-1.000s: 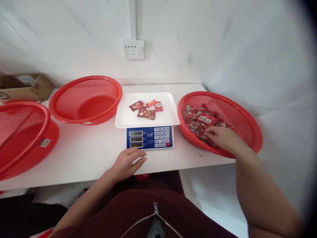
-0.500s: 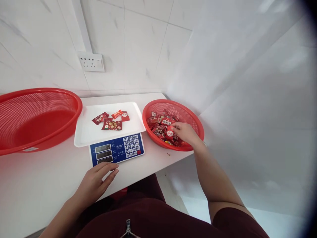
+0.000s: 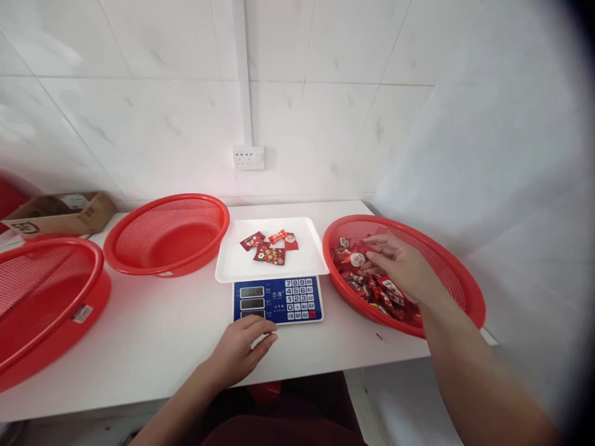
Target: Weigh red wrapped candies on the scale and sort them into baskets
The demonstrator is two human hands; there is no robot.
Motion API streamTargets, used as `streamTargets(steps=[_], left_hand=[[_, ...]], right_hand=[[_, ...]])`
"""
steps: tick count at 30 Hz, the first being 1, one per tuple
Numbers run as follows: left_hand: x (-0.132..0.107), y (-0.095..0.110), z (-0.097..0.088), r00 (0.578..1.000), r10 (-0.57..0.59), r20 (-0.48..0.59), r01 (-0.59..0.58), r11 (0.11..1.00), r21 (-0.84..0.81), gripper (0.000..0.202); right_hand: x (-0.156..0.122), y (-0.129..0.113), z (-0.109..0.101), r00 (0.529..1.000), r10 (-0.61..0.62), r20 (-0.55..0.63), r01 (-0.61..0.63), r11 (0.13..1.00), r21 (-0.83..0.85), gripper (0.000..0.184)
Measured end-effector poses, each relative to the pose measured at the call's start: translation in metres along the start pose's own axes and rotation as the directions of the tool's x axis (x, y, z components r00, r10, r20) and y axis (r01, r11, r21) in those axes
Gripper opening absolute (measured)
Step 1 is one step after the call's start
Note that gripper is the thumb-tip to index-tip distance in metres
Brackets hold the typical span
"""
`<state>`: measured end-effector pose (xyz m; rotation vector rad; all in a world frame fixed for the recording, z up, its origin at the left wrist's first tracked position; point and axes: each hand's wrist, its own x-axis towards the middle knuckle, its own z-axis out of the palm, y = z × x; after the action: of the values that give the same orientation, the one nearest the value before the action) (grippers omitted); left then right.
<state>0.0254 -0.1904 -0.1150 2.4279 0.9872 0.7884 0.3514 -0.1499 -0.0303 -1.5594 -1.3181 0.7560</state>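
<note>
A red packet [image 3: 356, 259] is sitting inside the basket [image 3: 449, 279], pinched by the right hand [image 3: 403, 267]; it is probably handling light, pliable and slippery, favouring a grip by its edge. The left hand [image 3: 240, 350] is resting loosely spread, holding nothing, at the scale's [image 3: 277, 296] front edge.

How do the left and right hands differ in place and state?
The right hand is over the basket of packets; the left hand is at the front edge of the scale. The right hand pinches a red packet; the left hand curves loosely, apparently holding nothing. Both are bare.
</note>
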Motion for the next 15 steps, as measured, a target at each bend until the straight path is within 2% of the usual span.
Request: streamTargets(steps=[5,9,13,15], left_hand=[[-0.005,0.001,-0.003,1.000,-0.025,0.005,0.025,0.999,-0.021,0.016],[-0.011,-0.001,-0.008,0.999,-0.043,-0.007,0.043,0.999,-0.023,0.016],[-0.017,-0.003,-0.013,0.998,-0.048,-0.039,0.047,0.999,-0.020,0.015],[-0.018,-0.004,-0.015,0.997,-0.049,-0.052,0.048,0.999,-0.019,0.015]], right_hand=[[0.006,-0.015,0.063,0.986,-0.058,0.154,0.058,0.998,0.006,0.014],[0.020,-0.018,0.108,0.991,-0.041,0.124,0.039,0.999,0.017,0.012],[0.037,-0.016,0.132,0.989,-0.033,0.147,0.015,0.992,0.124,0.024],[0.041,-0.011,0.135,0.976,-0.087,0.201,0.090,0.996,-0.005,0.031]])
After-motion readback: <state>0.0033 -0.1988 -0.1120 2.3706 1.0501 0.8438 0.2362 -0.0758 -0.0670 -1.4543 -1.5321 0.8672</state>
